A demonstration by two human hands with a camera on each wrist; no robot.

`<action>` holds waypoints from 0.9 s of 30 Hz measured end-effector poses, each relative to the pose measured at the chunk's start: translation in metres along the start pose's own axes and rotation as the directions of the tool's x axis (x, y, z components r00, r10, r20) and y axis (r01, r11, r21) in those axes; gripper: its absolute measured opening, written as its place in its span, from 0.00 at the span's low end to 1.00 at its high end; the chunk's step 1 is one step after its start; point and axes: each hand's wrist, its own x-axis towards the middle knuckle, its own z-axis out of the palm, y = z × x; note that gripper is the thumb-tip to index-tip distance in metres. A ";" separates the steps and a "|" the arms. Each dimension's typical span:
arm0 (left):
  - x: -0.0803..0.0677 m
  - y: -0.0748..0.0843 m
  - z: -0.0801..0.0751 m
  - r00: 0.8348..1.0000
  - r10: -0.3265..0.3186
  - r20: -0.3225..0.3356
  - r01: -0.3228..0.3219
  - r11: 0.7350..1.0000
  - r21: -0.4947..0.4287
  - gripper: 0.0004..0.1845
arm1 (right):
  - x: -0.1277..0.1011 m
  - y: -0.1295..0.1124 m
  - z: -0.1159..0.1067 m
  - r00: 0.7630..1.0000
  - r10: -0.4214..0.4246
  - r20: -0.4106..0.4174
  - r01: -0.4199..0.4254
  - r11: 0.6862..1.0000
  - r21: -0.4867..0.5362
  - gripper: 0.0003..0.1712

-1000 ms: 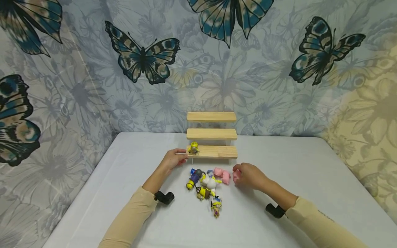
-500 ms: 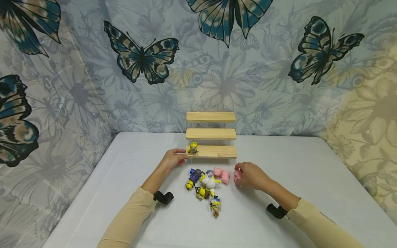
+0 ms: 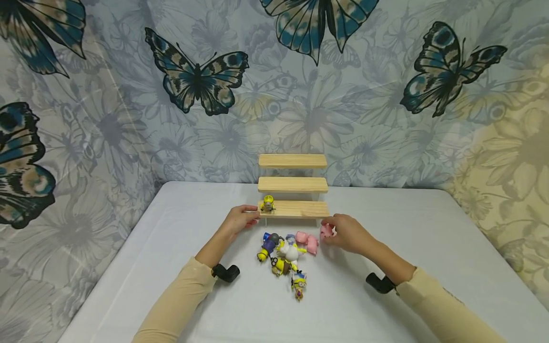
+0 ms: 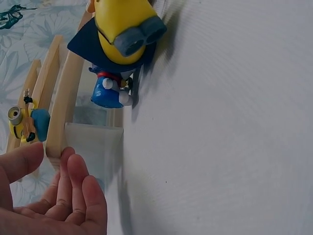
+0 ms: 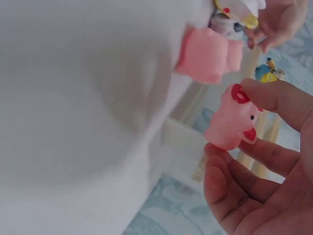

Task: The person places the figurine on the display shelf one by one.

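My right hand [image 3: 349, 233] pinches a small pink toy pig [image 5: 230, 120] between thumb and fingertips, just off the right front corner of the three-step wooden display shelf [image 3: 300, 209]. The pig has red ears and a dark eye. My left hand [image 3: 239, 220] holds the left end of the lowest step, thumb at its top and fingers at its underside [image 4: 78, 176]. A yellow minion figure [image 3: 268, 204] with a small guitar stands on that step beside the left hand. In front of the shelf lie another pink pig [image 3: 312, 245] and several minion figures [image 3: 280, 267].
The shelf stands on clear supports [image 4: 93, 147] on a white-covered table [image 3: 171, 309]. A wall hanging with butterflies [image 3: 197, 81] rises behind the table. A blue-clothed figure [image 4: 107, 93] lies near the shelf's front. Each wrist carries a black camera mount [image 3: 226, 273].
My right hand has moved the pink pig up and away from the table toward the shelf's right front corner. The left hand stays at the shelf's left end.
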 end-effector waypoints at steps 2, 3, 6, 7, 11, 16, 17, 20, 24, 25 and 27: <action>0.001 0.000 0.000 1.000 -0.007 -0.004 0.007 1.000 -0.001 0.20 | 0.002 -0.002 -0.002 1.000 0.003 -0.002 -0.003 1.000 0.020 0.24; 0.001 -0.001 0.001 1.000 -0.008 -0.006 0.008 1.000 0.001 0.20 | 0.003 -0.002 -0.002 1.000 0.005 -0.006 -0.004 1.000 0.030 0.25; 0.002 -0.002 0.001 1.000 -0.009 -0.008 0.009 1.000 0.002 0.20 | 0.005 -0.003 -0.003 1.000 0.003 -0.031 -0.001 0.998 0.056 0.24; 0.002 -0.002 0.001 1.000 -0.012 -0.009 0.012 1.000 0.002 0.19 | 0.006 -0.003 -0.003 0.999 -0.003 -0.041 0.005 0.998 0.061 0.23; 0.002 -0.002 0.001 1.000 -0.014 -0.012 0.014 1.000 0.003 0.19 | 0.011 -0.004 -0.005 0.997 -0.025 -0.074 0.030 0.997 0.067 0.18; 0.004 -0.001 0.000 1.000 -0.018 -0.018 0.018 1.000 -0.001 0.19 | 0.020 -0.006 -0.008 0.994 -0.050 -0.096 0.057 0.996 0.070 0.16; 0.004 -0.001 0.000 1.000 -0.017 -0.017 0.017 1.000 -0.002 0.19 | 0.021 -0.007 -0.009 0.994 -0.052 -0.099 0.059 0.996 0.070 0.16; 0.004 0.000 0.001 1.000 -0.019 -0.014 0.019 1.000 -0.004 0.19 | 0.027 -0.008 -0.010 0.992 -0.061 -0.107 0.069 0.995 0.075 0.17; 0.004 0.000 0.000 1.000 -0.022 -0.013 0.022 1.000 -0.005 0.20 | 0.035 -0.012 -0.010 0.989 -0.082 -0.126 0.093 0.992 0.081 0.16; 0.004 0.000 0.000 1.000 -0.022 -0.013 0.022 1.000 -0.004 0.20 | 0.038 -0.013 -0.010 0.988 -0.085 -0.130 0.096 0.992 0.081 0.16; 0.004 -0.001 0.000 1.000 -0.024 -0.014 0.024 1.000 -0.005 0.20 | 0.042 -0.015 -0.009 0.987 -0.091 -0.131 0.101 0.992 0.072 0.17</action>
